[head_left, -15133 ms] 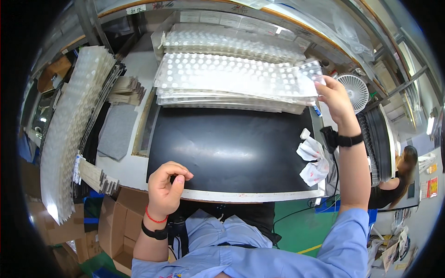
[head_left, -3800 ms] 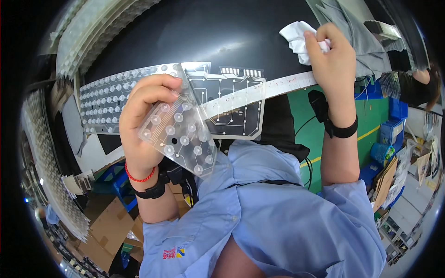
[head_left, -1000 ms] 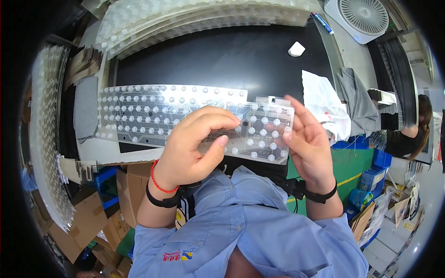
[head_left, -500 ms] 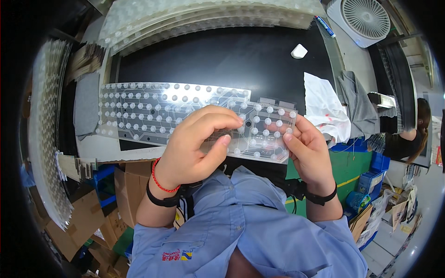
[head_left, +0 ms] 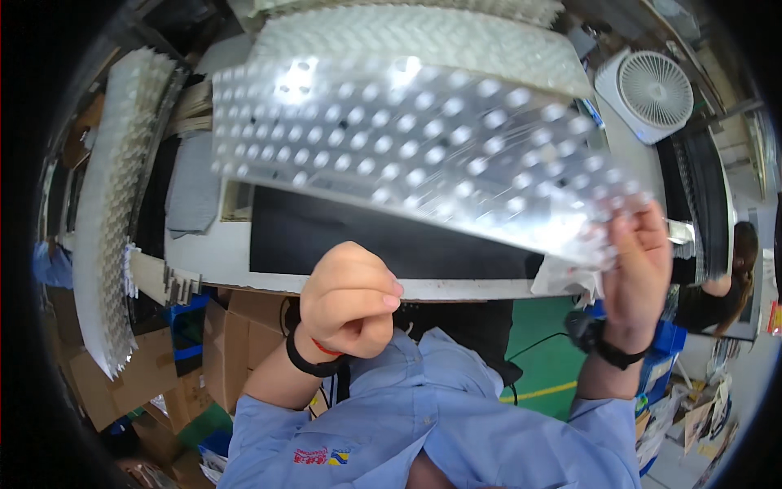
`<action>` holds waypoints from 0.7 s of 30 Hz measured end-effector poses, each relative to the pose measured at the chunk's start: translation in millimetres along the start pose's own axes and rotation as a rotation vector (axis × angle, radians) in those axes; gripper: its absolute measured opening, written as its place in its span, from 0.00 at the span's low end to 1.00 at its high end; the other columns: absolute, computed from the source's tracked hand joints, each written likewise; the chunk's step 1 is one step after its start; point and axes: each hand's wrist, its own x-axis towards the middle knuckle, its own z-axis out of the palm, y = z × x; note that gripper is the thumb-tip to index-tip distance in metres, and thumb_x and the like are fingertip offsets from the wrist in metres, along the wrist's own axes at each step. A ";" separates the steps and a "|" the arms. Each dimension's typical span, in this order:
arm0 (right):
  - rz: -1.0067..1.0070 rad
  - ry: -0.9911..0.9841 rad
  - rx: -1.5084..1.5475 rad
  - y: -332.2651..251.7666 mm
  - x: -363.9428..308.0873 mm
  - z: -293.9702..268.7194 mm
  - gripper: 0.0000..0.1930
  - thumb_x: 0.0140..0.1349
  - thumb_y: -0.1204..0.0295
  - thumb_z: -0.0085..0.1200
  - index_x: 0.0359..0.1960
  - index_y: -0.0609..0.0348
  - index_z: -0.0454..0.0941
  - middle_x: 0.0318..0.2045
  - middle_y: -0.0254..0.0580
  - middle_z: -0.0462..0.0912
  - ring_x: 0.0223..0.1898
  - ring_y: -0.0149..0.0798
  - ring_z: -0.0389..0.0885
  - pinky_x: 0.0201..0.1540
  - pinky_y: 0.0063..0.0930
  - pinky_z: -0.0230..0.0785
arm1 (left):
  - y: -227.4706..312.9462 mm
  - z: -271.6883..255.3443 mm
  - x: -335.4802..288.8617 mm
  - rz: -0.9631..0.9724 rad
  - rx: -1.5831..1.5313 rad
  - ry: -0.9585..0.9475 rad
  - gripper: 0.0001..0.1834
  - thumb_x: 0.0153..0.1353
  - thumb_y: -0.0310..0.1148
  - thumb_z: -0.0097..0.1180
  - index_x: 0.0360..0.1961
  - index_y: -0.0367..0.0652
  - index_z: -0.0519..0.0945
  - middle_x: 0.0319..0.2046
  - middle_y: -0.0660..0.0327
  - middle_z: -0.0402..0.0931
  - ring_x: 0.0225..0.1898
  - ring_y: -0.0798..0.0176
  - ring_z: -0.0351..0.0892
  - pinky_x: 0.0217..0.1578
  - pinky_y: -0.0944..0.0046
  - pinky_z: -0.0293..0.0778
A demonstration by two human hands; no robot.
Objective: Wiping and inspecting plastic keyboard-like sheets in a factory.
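A long clear keyboard membrane sheet [head_left: 342, 134] with rows of whitish round domes is tilted up above the bench and blurred by motion. My right hand [head_left: 635, 269] pinches its right end between thumb and fingers; the sheet's left end is held by neither hand. Below the sheet's lower edge, near the front of the bench, is my left hand [head_left: 349, 301]. Its fingers are curled closed, apart from the sheet, and nothing shows in them. The black work mat [head_left: 383, 240] lies under the sheet, which covers its far part.
Stacked clear sheets [head_left: 423, 45] stand at the back, with another stack [head_left: 122, 204] at the left. A white fan [head_left: 652, 94] is at the back right. Grey cloth [head_left: 193, 183] lies left of the mat, a white cloth [head_left: 570, 277] at right. Another person [head_left: 721, 277] is at far right.
My right hand has moved right, and the membrane sheet has risen off the mat, tilting. My left hand has come away from the sheet and curled closed. The view has shifted.
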 end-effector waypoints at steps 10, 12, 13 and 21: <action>0.103 -0.280 -0.083 -38.6 240.6 -15.7 0.19 0.74 0.78 0.44 0.63 0.74 0.66 0.56 0.50 0.77 0.56 0.39 0.80 0.51 0.18 0.80 | -1.3 0.2 -2.8 -0.218 -0.061 0.058 0.10 0.56 0.15 0.48 0.36 0.38 0.76 0.27 0.55 0.77 0.26 0.64 0.74 0.28 0.67 0.70; 0.119 -0.209 -0.074 -32.4 277.9 -11.5 0.21 0.75 0.78 0.41 0.65 0.77 0.60 0.59 0.54 0.73 0.58 0.45 0.79 0.55 0.22 0.80 | -2.4 0.7 -1.7 -0.212 -0.053 0.048 0.10 0.56 0.15 0.48 0.36 0.38 0.76 0.27 0.55 0.78 0.26 0.64 0.74 0.29 0.67 0.70; 0.112 -0.215 -0.073 -27.8 295.8 -13.4 0.21 0.75 0.78 0.41 0.65 0.77 0.60 0.59 0.54 0.73 0.58 0.45 0.79 0.55 0.22 0.80 | -2.8 1.4 -2.9 -0.236 -0.065 0.055 0.10 0.56 0.15 0.48 0.36 0.38 0.77 0.28 0.55 0.79 0.26 0.64 0.74 0.29 0.67 0.70; 0.161 -0.077 -0.158 -16.1 309.2 3.7 0.27 0.78 0.64 0.41 0.67 0.78 0.58 0.61 0.58 0.70 0.65 0.50 0.72 0.63 0.38 0.74 | -2.2 1.2 -0.3 -0.335 -0.105 0.037 0.09 0.57 0.15 0.50 0.36 0.38 0.78 0.29 0.55 0.80 0.27 0.64 0.76 0.30 0.67 0.72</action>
